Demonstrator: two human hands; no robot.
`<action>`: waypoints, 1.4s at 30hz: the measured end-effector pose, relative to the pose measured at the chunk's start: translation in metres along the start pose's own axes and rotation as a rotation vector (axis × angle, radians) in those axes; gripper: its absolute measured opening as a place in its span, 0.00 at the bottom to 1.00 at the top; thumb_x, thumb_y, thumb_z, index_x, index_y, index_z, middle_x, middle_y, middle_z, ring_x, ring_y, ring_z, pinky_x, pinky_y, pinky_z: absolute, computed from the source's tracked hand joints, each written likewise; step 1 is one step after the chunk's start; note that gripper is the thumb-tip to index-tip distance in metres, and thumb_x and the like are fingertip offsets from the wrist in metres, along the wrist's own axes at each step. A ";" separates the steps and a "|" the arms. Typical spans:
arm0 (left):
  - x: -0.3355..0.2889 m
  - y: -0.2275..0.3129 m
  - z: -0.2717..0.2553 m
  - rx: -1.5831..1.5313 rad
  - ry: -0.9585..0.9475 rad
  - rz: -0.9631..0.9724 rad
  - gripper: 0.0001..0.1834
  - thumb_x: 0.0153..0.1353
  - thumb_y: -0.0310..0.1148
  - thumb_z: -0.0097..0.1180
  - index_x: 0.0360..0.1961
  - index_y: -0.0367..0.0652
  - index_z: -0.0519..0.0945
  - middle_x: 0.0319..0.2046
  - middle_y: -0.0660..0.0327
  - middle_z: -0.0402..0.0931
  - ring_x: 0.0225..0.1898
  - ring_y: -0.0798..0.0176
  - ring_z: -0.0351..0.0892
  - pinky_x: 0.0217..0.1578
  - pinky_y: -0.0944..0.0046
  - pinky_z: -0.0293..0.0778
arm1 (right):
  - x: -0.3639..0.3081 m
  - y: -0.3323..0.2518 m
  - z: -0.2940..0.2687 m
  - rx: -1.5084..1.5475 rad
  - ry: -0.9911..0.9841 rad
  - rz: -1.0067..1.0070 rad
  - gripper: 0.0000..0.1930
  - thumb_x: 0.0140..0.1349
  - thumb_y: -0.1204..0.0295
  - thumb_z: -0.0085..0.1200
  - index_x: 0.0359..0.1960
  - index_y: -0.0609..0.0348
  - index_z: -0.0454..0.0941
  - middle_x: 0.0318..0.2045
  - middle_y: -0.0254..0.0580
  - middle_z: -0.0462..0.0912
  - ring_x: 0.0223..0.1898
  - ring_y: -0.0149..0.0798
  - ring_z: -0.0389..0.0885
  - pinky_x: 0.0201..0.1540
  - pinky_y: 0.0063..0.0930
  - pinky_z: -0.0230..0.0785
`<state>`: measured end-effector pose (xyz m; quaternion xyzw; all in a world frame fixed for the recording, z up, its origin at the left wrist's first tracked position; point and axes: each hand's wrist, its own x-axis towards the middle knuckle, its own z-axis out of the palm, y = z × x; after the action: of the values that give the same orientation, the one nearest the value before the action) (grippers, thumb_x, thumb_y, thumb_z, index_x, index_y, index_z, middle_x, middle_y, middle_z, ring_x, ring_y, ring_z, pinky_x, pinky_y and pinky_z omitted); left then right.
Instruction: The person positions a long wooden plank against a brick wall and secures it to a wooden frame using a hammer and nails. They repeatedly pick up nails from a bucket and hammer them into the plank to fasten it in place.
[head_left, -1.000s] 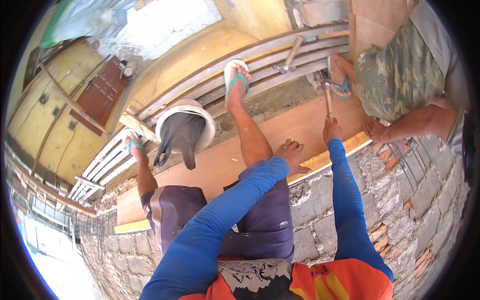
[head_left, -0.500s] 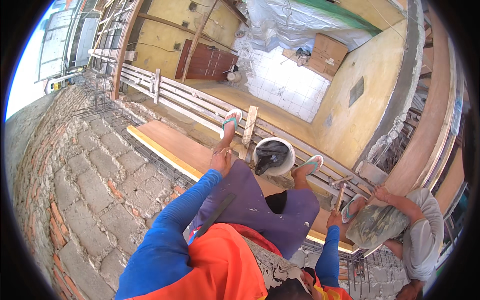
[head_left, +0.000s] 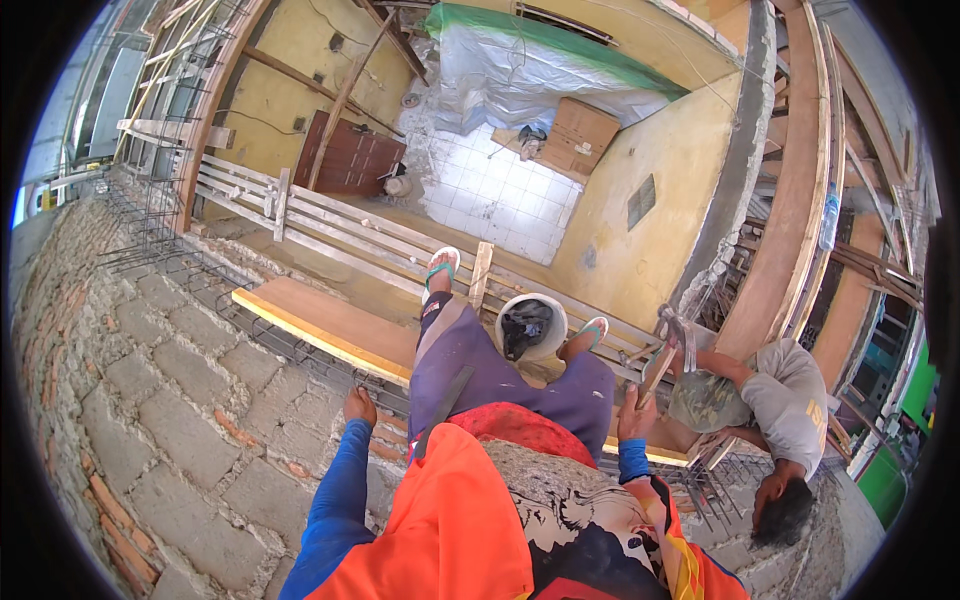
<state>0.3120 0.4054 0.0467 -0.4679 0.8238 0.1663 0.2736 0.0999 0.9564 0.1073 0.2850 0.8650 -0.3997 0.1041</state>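
My right hand (head_left: 637,414) is wrapped round the wooden handle of a hammer (head_left: 655,372), raised with its metal head up beside the co-worker. Fingers curled, my left hand (head_left: 360,407) is low over the block wall's edge, close to the rebar below a long wooden board (head_left: 335,318) with a yellow edge. Whatever the left fingers may hold is hidden. My legs straddle the board, and my sandalled feet rest on the slats beyond it. Between my feet stands a white bucket (head_left: 557,342) with a crumpled black bag (head_left: 525,326) inside.
A co-worker (head_left: 785,395) in a grey shirt crouches close on my right. Thin rebar (head_left: 215,285) runs along the wall (head_left: 185,410). Past the slatted rail (head_left: 330,218), a drop opens to a tiled floor (head_left: 490,190) with a cardboard piece (head_left: 580,138) and plastic sheeting.
My left hand has come off my leg and down to the wall's edge. The hammer has risen in my right hand. My view has shifted right, and the co-worker leans differently.
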 end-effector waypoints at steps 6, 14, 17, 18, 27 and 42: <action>0.052 -0.067 -0.070 0.148 -0.100 -0.110 0.21 0.73 0.44 0.37 0.49 0.39 0.78 0.43 0.42 0.81 0.48 0.37 0.78 0.51 0.42 0.71 | 0.052 -0.117 0.100 0.207 -0.296 0.125 0.18 0.67 0.57 0.57 0.31 0.63 0.76 0.16 0.31 0.70 0.15 0.27 0.70 0.19 0.24 0.72; 0.079 -0.145 -0.134 0.359 -0.244 -0.222 0.22 0.74 0.44 0.35 0.53 0.44 0.78 0.45 0.50 0.83 0.54 0.46 0.77 0.62 0.45 0.61 | 0.068 -0.223 0.176 -0.219 -0.187 0.021 0.24 0.64 0.51 0.58 0.34 0.66 0.79 0.23 0.40 0.79 0.16 0.32 0.78 0.19 0.28 0.72; 0.063 -0.182 -0.137 0.374 -0.319 -0.228 0.21 0.74 0.42 0.35 0.51 0.43 0.79 0.43 0.49 0.84 0.51 0.48 0.79 0.63 0.48 0.61 | 0.057 -0.273 0.156 -0.289 -0.136 -0.044 0.24 0.63 0.50 0.58 0.36 0.64 0.80 0.20 0.38 0.77 0.17 0.32 0.78 0.20 0.29 0.71; 0.060 -0.199 -0.133 0.374 -0.331 -0.185 0.21 0.73 0.42 0.35 0.50 0.43 0.79 0.43 0.49 0.84 0.51 0.49 0.80 0.64 0.49 0.61 | 0.056 -0.285 0.145 -0.322 -0.104 -0.065 0.24 0.63 0.50 0.59 0.37 0.64 0.81 0.19 0.38 0.77 0.17 0.32 0.78 0.20 0.30 0.71; 0.072 -0.259 -0.120 0.341 -0.415 0.108 0.19 0.71 0.42 0.39 0.48 0.43 0.79 0.42 0.45 0.83 0.46 0.45 0.82 0.61 0.47 0.66 | 0.044 -0.316 0.042 -0.451 0.091 -0.208 0.26 0.65 0.49 0.58 0.46 0.64 0.81 0.20 0.39 0.79 0.19 0.32 0.75 0.25 0.31 0.70; 0.222 -0.232 -0.186 0.059 -0.339 0.133 0.17 0.66 0.36 0.44 0.51 0.42 0.77 0.45 0.47 0.80 0.43 0.45 0.82 0.46 0.44 0.77 | -0.047 -0.253 0.169 -0.667 -0.247 0.100 0.26 0.63 0.46 0.53 0.45 0.57 0.81 0.41 0.56 0.84 0.45 0.58 0.82 0.51 0.47 0.73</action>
<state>0.3658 0.0383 0.0564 -0.3694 0.7996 0.2364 0.4103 -0.0154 0.6793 0.1755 0.2269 0.9137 -0.1213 0.3145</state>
